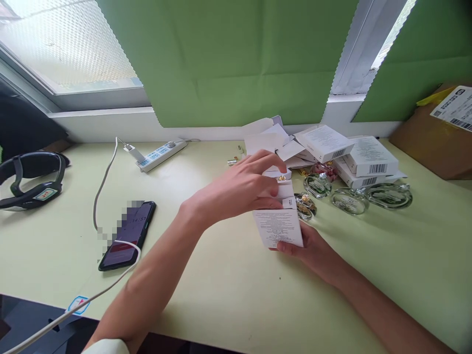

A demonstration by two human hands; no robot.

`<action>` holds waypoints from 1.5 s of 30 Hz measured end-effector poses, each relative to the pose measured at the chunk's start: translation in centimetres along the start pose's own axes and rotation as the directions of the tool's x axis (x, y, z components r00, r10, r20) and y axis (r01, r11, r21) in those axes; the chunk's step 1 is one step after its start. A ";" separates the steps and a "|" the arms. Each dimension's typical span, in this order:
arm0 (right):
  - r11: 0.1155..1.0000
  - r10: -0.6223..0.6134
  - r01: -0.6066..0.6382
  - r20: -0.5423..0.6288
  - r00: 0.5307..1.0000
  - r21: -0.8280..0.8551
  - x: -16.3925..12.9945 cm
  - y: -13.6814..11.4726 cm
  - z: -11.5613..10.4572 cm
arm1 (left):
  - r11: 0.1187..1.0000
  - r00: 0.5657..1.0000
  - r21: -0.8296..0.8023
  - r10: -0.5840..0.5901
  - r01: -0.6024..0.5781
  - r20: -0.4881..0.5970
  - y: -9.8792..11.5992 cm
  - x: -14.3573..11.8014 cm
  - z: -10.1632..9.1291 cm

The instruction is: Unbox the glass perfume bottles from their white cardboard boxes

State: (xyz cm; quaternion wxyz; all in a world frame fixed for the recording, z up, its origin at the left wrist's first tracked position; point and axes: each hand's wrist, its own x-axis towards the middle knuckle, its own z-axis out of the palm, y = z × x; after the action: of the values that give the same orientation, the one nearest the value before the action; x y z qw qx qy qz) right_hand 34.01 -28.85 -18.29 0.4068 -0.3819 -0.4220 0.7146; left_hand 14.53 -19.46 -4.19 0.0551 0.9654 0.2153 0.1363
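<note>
My right hand (313, 253) holds a small white printed box (278, 227) from below, upright above the pale green table (228, 285). At the box's open top, my left hand (243, 189) pinches the flap with its fingers; a gold-capped item (281, 178) shows just inside the opening. Several round glass perfume bottles (350, 200) with gold caps lie on the table just right of the box. Behind them sit stacked white boxes (368, 157) with barcodes and a few opened, flattened boxes (269, 137).
A black phone (129, 235) lies at the left with a white cable (99, 191) plugged in. A white power strip (160, 155) sits by the wall. A black headset (31, 179) is at far left, a brown cardboard box (435, 140) at far right.
</note>
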 end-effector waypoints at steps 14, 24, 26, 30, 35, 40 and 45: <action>0.999 -0.015 0.015 -0.017 1.000 -0.032 -0.1 -0.2 0.3 | 0.998 0.997 0.013 -0.053 0.054 -0.052 -0.4 0.5 1.7; 1.000 -0.015 0.015 -0.002 1.000 -0.008 -0.1 -0.2 0.2 | 0.992 0.992 -0.026 -0.120 0.120 0.026 -1.0 0.0 1.2; 1.000 -0.009 0.009 -0.014 1.000 -0.013 -0.1 -0.2 0.1 | 0.991 0.992 -0.028 -0.129 0.130 0.015 -1.1 0.1 1.1; 0.999 -0.004 0.004 0.012 1.000 -0.036 -0.1 -0.2 0.1 | 0.994 0.994 -0.032 -0.105 0.105 0.021 -1.2 0.0 0.8; 1.000 -0.003 0.004 0.072 0.997 -0.024 -0.3 -0.3 0.3 | 0.994 0.986 -0.091 -0.038 0.053 0.161 -1.8 -0.4 0.7; 0.998 0.052 -0.049 0.150 0.987 -0.030 -0.4 -0.2 0.4 | 0.975 0.962 -0.198 -0.046 0.102 0.269 -3.0 -0.9 0.7; 0.993 0.097 -0.087 0.138 0.986 -0.075 -0.5 -0.4 0.3 | 0.945 0.949 -0.294 -0.051 0.147 0.311 -3.6 -1.0 0.4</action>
State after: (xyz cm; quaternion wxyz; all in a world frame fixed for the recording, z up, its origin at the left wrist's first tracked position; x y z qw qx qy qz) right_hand 34.04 -29.31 -17.76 0.3290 -0.3630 -0.4559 0.7431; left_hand 12.29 -16.66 -5.44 0.2464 0.9416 0.2288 0.0183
